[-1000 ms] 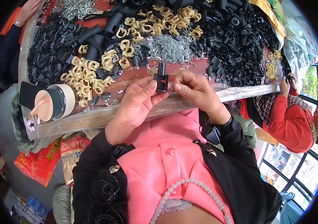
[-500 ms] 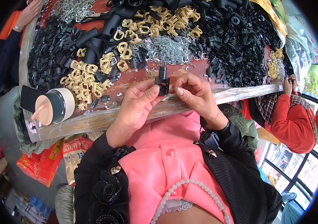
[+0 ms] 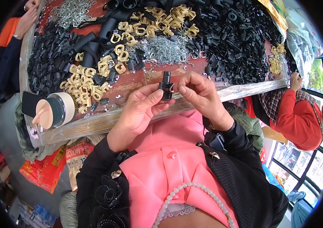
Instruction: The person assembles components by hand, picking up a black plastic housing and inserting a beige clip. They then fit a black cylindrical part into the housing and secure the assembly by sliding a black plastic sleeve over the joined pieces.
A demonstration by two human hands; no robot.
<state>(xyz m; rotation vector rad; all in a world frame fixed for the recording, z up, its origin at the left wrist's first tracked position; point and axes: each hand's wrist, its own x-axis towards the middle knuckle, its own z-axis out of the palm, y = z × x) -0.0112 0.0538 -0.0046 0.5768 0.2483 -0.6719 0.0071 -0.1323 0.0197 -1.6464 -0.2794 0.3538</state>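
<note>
Between the thumb and fingers of my left hand (image 3: 140, 108) a small black plastic fitting (image 3: 166, 86) stands upright. A narrow round stem tops its wider body, and a small shiny metal loop shows at its right side. Close to that side is my right hand (image 3: 201, 95), thumb and fingertips drawn together in a pinch. Whether something tiny sits in that pinch I cannot make out. Just beyond the hands lie a heap of small silver wire clips (image 3: 165, 50) and a pile of beige plastic rings (image 3: 87, 83).
Heaps of black plastic parts (image 3: 237, 49) cover much of the red tabletop, which has a wooden rim (image 3: 85, 125). At the left corner stand a round lidded jar (image 3: 60, 108) and a black phone (image 3: 30, 102). Other people are at the left and right edges.
My right fingers have drawn slightly away from the black fitting. The fitting has turned a little in my left hand, and the metal loop at its side now shows.
</note>
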